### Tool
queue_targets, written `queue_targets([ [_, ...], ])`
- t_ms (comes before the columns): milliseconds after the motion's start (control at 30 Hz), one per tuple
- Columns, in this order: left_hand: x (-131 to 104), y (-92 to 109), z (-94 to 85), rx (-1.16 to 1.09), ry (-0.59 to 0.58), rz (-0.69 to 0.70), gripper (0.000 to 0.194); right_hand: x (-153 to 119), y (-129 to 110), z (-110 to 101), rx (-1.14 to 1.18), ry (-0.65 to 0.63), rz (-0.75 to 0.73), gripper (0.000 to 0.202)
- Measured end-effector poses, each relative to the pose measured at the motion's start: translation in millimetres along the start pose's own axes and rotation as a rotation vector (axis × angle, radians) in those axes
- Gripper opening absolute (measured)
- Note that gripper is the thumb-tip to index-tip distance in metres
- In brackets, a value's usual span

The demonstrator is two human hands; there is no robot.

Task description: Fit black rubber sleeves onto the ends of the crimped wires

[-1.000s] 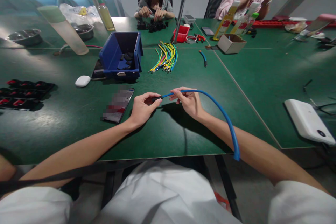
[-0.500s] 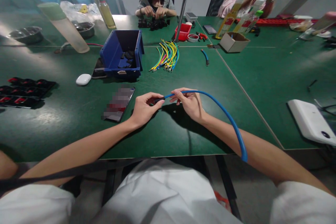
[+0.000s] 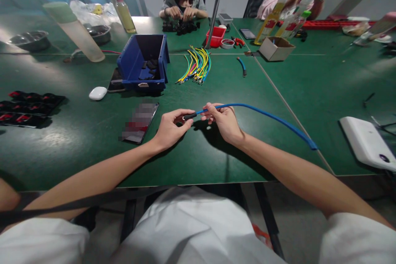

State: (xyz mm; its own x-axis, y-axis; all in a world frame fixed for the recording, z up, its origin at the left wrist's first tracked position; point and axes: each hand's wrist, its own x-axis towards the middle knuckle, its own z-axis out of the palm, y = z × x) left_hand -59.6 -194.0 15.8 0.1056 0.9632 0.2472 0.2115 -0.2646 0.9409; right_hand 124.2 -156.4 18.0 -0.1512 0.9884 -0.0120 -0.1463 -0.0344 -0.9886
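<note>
The left hand (image 3: 172,128) has thumb and fingers closed on the black sleeve (image 3: 189,116) at one end of the blue cable (image 3: 266,113), while the right hand (image 3: 225,123) pinches the cable a little farther along — thumb on the near side, fingers behind. Both hands are above the green table (image 3: 185,165), near its front edge, and the cable arcs over the right hand and slopes down toward the right, its free end beyond the right forearm. Just left of the left hand lies a phone (image 3: 141,123), its screen partly blurred out; farther left are a white case (image 3: 98,93) and rows of black and red parts (image 3: 27,109). Beyond the hands stands a blue bin (image 3: 142,64) with small black pieces inside, and to its right lies a bundle of yellow, green and blue wires (image 3: 198,64), with a short blue piece (image 3: 241,67) apart from it. Farther back are a red tray (image 3: 215,37), a roll of tape (image 3: 227,43) and a small open carton (image 3: 276,49) near some bottles (image 3: 268,24). A white device (image 3: 365,142) lies at the right — and across the table a person's hands (image 3: 181,13) are at some black items (image 3: 182,27).
</note>
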Motion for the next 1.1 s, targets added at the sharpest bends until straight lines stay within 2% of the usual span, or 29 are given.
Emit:
queue_targets([
  [300, 0.9, -5.8, -0.2, -0.007, -0.018, -0.021, 0.031, -0.3, 1.3, 0.3, -0.013, -0.007, -0.03, 0.042],
  [1100, -0.3, 0.4, -0.5, 0.039, -0.014, -0.019, 0.032, -1.8, -2.4, 1.2, -0.027, -0.009, -0.019, 0.043],
])
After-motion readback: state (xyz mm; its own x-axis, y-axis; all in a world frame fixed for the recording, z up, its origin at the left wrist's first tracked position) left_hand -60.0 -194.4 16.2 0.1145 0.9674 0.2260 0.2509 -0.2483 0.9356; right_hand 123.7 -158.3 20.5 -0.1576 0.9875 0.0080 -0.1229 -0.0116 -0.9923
